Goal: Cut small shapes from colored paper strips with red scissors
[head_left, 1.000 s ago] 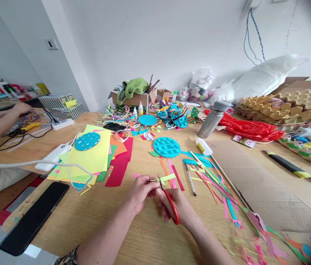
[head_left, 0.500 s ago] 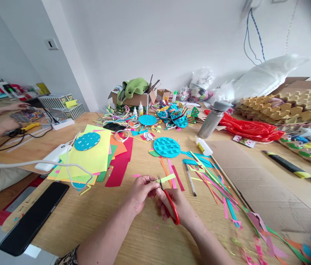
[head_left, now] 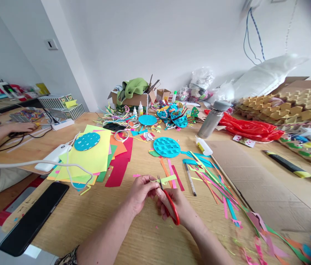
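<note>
pinching a green paper strip (head_left: 168,179), left hand (head_left: 141,193) meets right hand's (head_left: 176,208) red scissors (head_left: 169,204); pen (head_left: 190,179) nearby.

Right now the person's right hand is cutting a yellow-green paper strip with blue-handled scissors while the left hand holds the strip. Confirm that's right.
Not quite: the scissors have red handles, not blue, as the head view shows. The rest stands: the right hand works the scissors across the yellow-green paper strip, and the left hand pinches the strip's other end above the wooden table.
</note>
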Demonstrator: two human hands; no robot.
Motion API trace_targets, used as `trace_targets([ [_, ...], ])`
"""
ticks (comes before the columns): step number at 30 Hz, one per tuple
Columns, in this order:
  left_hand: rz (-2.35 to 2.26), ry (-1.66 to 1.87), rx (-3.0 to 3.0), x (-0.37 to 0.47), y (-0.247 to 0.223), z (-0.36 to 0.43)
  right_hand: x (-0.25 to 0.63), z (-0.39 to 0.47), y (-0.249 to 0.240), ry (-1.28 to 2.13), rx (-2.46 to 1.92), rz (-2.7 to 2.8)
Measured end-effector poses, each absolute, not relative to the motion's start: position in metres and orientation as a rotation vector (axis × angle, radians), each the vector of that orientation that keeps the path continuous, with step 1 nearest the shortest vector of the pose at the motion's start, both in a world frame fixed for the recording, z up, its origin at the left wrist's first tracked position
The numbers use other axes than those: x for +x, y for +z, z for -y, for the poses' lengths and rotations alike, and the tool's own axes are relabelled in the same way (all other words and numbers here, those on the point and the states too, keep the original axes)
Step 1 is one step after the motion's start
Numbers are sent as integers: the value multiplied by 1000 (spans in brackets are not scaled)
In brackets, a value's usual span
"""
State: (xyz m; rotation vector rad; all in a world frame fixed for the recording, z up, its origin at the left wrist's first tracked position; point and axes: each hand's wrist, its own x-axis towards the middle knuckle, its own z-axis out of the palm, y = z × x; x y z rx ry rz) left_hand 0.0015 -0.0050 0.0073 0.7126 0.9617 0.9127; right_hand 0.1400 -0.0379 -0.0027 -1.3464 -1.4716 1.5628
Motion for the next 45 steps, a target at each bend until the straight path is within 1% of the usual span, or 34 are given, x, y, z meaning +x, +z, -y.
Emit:
trace_targets([
  [12,-947,925,699,2,7,5,140,37,-6,1566,-1331,1460],
  [31,-939,912,694,1,5,5,138,39,7,1614,-1433,1432],
  [45,-938,887,724,-1,8,4,141,38,5,1621,-1425,1450],
])
